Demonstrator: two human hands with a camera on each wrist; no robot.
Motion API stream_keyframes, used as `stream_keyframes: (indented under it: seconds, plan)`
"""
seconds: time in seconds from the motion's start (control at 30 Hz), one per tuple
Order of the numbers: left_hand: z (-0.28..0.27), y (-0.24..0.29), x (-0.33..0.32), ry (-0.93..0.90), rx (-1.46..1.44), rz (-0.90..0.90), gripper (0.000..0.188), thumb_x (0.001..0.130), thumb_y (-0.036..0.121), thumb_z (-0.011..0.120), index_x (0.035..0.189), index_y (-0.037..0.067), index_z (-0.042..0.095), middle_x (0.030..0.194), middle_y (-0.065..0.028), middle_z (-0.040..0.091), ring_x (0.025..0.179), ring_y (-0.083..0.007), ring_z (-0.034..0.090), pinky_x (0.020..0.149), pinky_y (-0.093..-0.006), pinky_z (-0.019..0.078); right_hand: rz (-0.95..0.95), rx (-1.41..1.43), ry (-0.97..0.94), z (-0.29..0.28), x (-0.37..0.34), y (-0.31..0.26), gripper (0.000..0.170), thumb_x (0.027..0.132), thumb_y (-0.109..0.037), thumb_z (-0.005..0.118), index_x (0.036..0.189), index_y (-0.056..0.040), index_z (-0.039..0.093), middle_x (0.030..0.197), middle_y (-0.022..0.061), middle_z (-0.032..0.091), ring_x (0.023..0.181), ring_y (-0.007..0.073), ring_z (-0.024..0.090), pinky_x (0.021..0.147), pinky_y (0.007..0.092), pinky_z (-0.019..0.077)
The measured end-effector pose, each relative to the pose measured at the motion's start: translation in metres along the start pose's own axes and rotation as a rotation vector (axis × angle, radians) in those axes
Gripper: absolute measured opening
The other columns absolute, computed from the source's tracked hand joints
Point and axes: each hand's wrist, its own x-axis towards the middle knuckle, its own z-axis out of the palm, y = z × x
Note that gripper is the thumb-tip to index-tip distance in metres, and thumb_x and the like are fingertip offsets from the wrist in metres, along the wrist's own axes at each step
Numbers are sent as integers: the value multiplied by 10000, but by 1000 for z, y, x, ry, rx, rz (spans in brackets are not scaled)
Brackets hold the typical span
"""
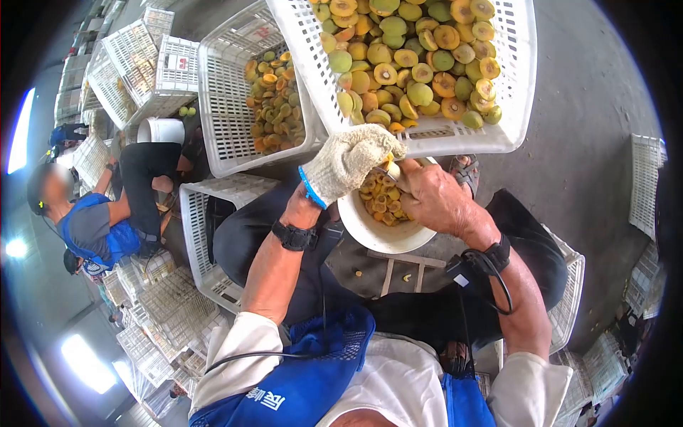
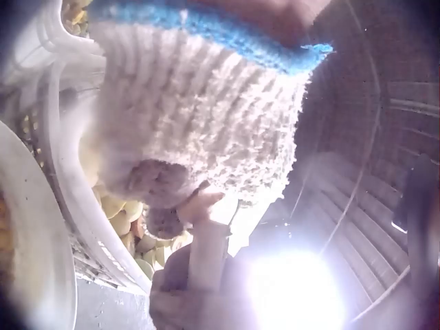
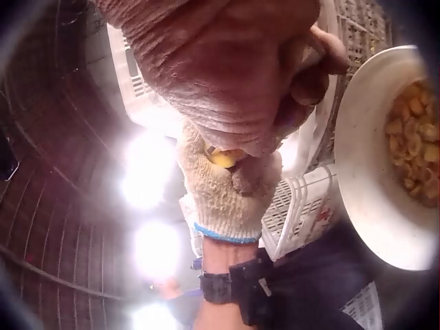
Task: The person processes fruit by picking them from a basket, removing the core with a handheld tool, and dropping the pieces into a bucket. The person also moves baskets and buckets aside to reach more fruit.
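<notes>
My left hand [image 1: 347,162], in a knitted white glove with a blue cuff, grips a yellow fruit piece [image 3: 223,159], mostly hidden by the fingers. My bare right hand [image 1: 440,198] is close against it, fingers curled round a short pale tool [image 2: 208,256] whose kind I cannot tell. Both hands are over a white bucket [image 1: 386,245] that contains small yellow-orange fruit pieces [image 1: 380,201]. Just beyond the hands, a white crate [image 1: 523,85] is heaped with halved green-and-orange fruit [image 1: 420,95].
A second white crate [image 1: 215,92] with fruit halves stands to the left. Another crate [image 1: 196,242] is beside my left leg. A seated person [image 1: 99,220] in a blue vest is at far left, near stacked crates [image 1: 160,299]. Under the bucket, a wooden frame [image 1: 388,277] is on the floor.
</notes>
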Motion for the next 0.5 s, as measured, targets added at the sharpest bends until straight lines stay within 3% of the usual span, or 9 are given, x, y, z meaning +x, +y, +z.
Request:
stream_keyframes:
  seconds: [0.07, 0.17, 0.2, 0.23, 0.3, 0.33, 0.4, 0.5]
  plan:
    - [4, -3, 1, -3, -48, -43, 449, 1062, 400, 564, 1088, -16, 733, 1008, -77, 731, 928, -154, 670, 834, -317, 550, 26, 214, 37, 2, -7, -11, 234, 823, -84, 638, 978, 78, 568, 829, 305, 669, 840, 497, 668, 745, 503, 554]
    - [13, -9, 4, 98, 85, 46, 506, 1028, 464, 549, 1081, 2, 748, 984, -75, 749, 863, -154, 688, 800, -307, 553, 29, 437, 99, 14, -8, -12, 237, 824, -85, 613, 966, 100, 571, 801, 325, 647, 782, 489, 663, 741, 472, 557]
    - [15, -3, 4, 129, 8, -9, 501, 1027, 462, 550, 1077, 2, 742, 988, -82, 750, 861, -153, 687, 795, -300, 552, 120, 547, 8, 12, -6, -11, 235, 827, -94, 609, 970, 91, 576, 714, 241, 640, 619, 364, 657, 618, 427, 554]
    - [15, 0, 4, 161, -66, -64, 495, 1026, 459, 551, 1073, 1, 735, 993, -89, 751, 859, -151, 686, 790, -293, 551, 122, 549, 9, 9, -6, -15, 235, 827, -94, 609, 970, 91, 576, 714, 241, 640, 619, 364, 657, 618, 427, 554]
    - [16, -5, 7, 163, -107, -80, 463, 1037, 416, 531, 1081, -3, 723, 992, -95, 748, 891, -158, 683, 804, -296, 556, 407, 914, -157, -7, -5, -27, 212, 834, -104, 631, 954, 65, 585, 679, 117, 621, 516, 199, 599, 471, 349, 499]
    - [19, -7, 10, 190, -172, -88, 432, 1039, 381, 530, 1085, -3, 722, 995, -97, 745, 903, -165, 683, 816, -306, 560, 403, 911, -161, -10, -4, -27, 212, 834, -104, 631, 954, 65, 585, 679, 117, 621, 516, 199, 599, 471, 349, 499]
    - [20, -9, 12, 195, -278, -81, 351, 1050, 287, 526, 1116, -4, 710, 1046, -109, 744, 938, -187, 687, 852, -325, 568, 451, 919, -200, -19, -3, -23, 203, 844, -122, 649, 948, 42, 592, 685, 45, 604, 496, 104, 558, 403, 271, 430]
    - [17, -1, 12, 134, -95, -33, 316, 1045, 259, 548, 1142, 1, 701, 1083, -102, 741, 963, -193, 687, 863, -321, 565, 453, 1047, -199, -25, -7, -20, 205, 848, -128, 653, 944, 42, 591, 678, 54, 610, 493, 113, 556, 411, 269, 430]
